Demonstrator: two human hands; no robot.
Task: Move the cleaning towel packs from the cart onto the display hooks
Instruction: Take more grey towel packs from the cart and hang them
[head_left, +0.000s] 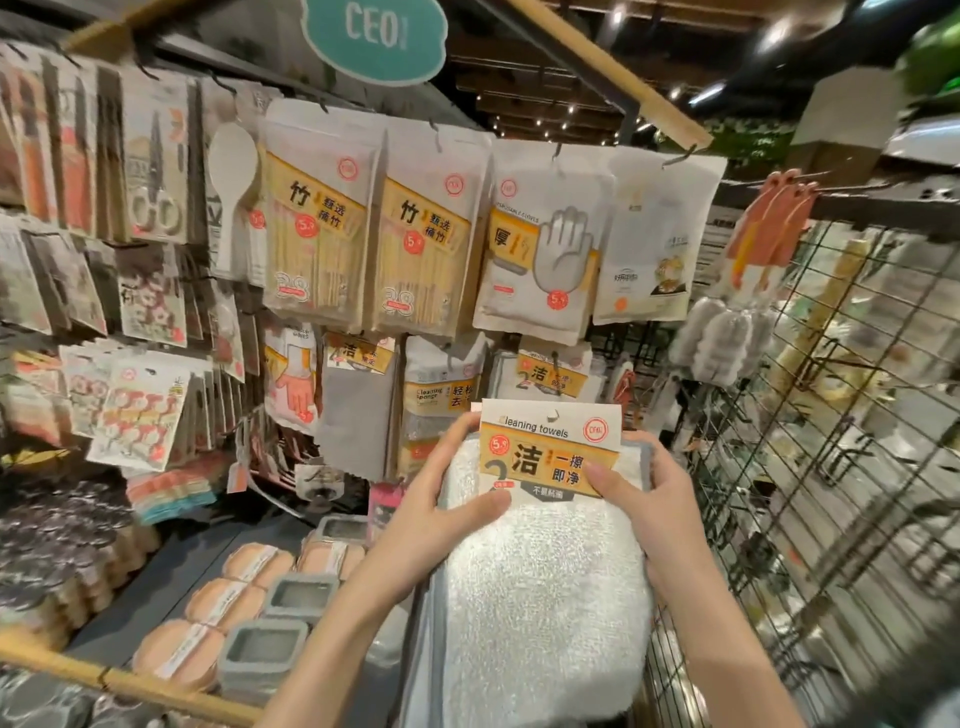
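I hold one cleaning towel pack (540, 587) in front of the display: white fluffy cloths edged in grey, topped by a yellow and white header card (550, 441) reading "Cleaning towels". My left hand (447, 488) grips the pack's upper left side, thumb across the front. My right hand (654, 499) grips the upper right edge, thumb on the card. Right behind the card, more towel packs (550, 374) of the same kind hang on a display hook. The cart is not in view.
Hooks above carry bamboo stick packs (317, 228), glove packs (540, 249) and sponges (441, 395). A wire grid panel (831, 441) with brushes (727, 338) stands at the right. Round pads (218, 603) and grey boxes (301, 597) lie on the low shelf at the left.
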